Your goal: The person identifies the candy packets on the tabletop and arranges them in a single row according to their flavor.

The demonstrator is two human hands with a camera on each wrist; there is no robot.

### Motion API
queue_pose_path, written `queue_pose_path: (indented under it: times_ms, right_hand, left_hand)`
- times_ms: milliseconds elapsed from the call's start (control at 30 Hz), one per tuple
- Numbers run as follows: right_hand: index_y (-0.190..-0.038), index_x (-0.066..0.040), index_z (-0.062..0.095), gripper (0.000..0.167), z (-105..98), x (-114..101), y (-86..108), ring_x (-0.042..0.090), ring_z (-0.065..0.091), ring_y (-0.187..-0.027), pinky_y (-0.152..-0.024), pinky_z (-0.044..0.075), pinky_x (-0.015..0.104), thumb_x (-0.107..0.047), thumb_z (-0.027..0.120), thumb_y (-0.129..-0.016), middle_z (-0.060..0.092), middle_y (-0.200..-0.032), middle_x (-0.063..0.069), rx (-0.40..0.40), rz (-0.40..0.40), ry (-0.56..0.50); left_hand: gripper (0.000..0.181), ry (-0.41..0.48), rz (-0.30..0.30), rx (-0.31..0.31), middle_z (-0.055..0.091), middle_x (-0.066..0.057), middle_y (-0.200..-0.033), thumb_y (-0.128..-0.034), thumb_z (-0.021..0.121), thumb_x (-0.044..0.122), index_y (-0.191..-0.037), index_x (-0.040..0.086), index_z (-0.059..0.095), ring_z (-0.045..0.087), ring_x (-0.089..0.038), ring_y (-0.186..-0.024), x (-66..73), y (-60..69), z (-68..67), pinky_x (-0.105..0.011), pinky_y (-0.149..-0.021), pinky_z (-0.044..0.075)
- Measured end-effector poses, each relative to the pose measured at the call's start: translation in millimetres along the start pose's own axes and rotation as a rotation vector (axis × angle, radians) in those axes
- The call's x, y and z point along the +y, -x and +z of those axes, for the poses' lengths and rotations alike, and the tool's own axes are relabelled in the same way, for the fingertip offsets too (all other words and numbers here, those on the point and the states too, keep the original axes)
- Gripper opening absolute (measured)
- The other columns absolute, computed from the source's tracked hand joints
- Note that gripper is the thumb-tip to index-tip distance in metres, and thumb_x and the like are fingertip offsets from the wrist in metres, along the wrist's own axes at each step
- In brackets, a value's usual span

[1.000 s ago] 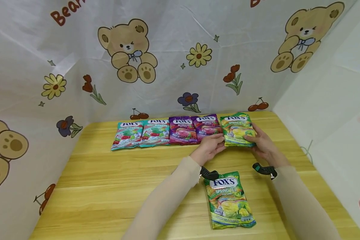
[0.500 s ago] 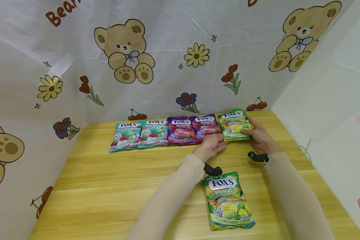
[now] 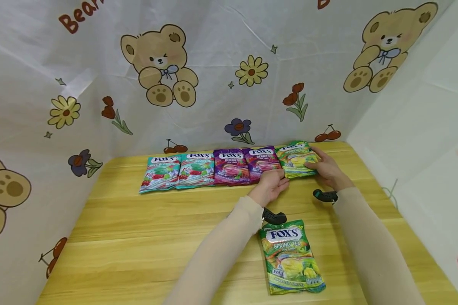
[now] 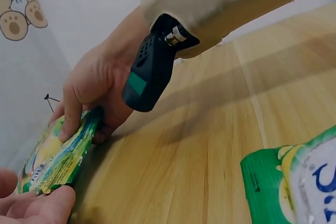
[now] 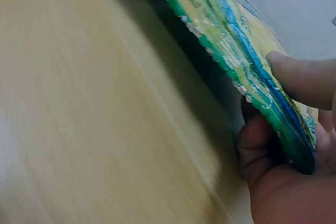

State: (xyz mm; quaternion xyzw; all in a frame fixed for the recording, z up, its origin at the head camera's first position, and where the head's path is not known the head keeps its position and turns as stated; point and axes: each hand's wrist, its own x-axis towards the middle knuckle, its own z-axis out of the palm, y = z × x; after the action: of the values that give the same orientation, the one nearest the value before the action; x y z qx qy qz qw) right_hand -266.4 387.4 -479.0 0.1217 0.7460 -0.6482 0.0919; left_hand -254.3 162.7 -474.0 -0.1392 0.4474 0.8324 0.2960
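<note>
My right hand (image 3: 328, 169) holds a green and yellow Fox's Spring Tea candy bag (image 3: 295, 159) by its right side, thumb (image 5: 302, 80) on the front and fingers curled beneath. In the right wrist view the bag's near edge is tilted up off the table. At the bag's lower left corner, my left hand (image 3: 270, 185) pinches its edge; its fingertips (image 4: 55, 203) show at the bottom of the left wrist view. Touching or nearly touching this bag on the left is a purple Berries candy bag (image 3: 261, 159), whose lower corner the left hand partly covers.
Left along the row lie another purple Berries bag (image 3: 231, 167) and two teal Mint Blossom bags, one inner (image 3: 196, 170) and one outer (image 3: 161, 173). A second Spring Tea bag (image 3: 291, 258) lies nearer, between the forearms. A patterned cloth (image 3: 210, 97) hangs behind the wooden table (image 3: 137, 237).
The held Spring Tea bag has moved slightly left and down toward the table, up against the purple bag. My right hand has moved left with it; the left hand stays at its corner.
</note>
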Motion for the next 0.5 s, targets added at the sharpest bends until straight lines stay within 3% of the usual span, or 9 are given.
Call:
queue_pose_path:
  times_ms: [100, 200, 333, 500]
  right_hand:
    - [-0.168, -0.020, 0.010, 0.084, 1.6, 0.8, 0.2, 0.020, 0.056, -0.131, -0.090, 0.053, 0.015, -0.019, 0.064, -0.103, 0.024, -0.168, 0.025, 0.056, -0.015, 0.135]
    - [-0.167, -0.012, 0.013, 0.085, 3.1, 1.6, 1.1, 0.039, 0.040, -0.148, -0.107, 0.052, 0.033, -0.026, 0.066, -0.102, 0.024, -0.166, 0.030, 0.100, -0.020, 0.278]
    - [-0.165, -0.005, 0.018, 0.087, 4.1, 3.3, 2.1, 0.050, 0.031, -0.150, -0.120, 0.037, 0.058, -0.036, 0.068, -0.100, 0.026, -0.163, 0.036, 0.137, -0.037, 0.457]
    - [-0.161, -0.001, 0.029, 0.085, 4.7, 9.2, 7.3, 0.051, 0.034, -0.147, -0.118, 0.037, 0.062, -0.044, 0.067, -0.099, 0.035, -0.158, 0.036, 0.197, -0.062, 0.520]
  left_hand:
    - [0.043, 0.008, 0.007, 0.016, 0.050, -0.024, -0.153, -0.1045, 0.051, -0.003, -0.147, -0.006, 0.051, 0.050, -0.043, -0.141, 0.1, 1.2, 0.6, -0.050, -0.118, 0.044]
    - [0.042, -0.001, 0.013, 0.016, 0.052, -0.023, -0.152, -0.1046, 0.051, -0.003, -0.147, -0.006, 0.052, 0.051, -0.041, -0.140, -0.5, 2.4, 0.0, -0.049, -0.118, 0.045]
    - [0.042, -0.035, 0.022, 0.000, 0.053, -0.021, -0.152, -0.1053, 0.051, -0.002, -0.147, -0.005, 0.052, 0.052, -0.039, -0.140, -2.2, 3.9, -3.9, -0.047, -0.117, 0.046]
    - [0.041, -0.062, 0.030, -0.040, 0.053, -0.020, -0.152, -0.1080, 0.047, 0.002, -0.149, -0.004, 0.051, 0.051, -0.037, -0.142, -4.7, 7.5, -11.6, -0.046, -0.118, 0.044]
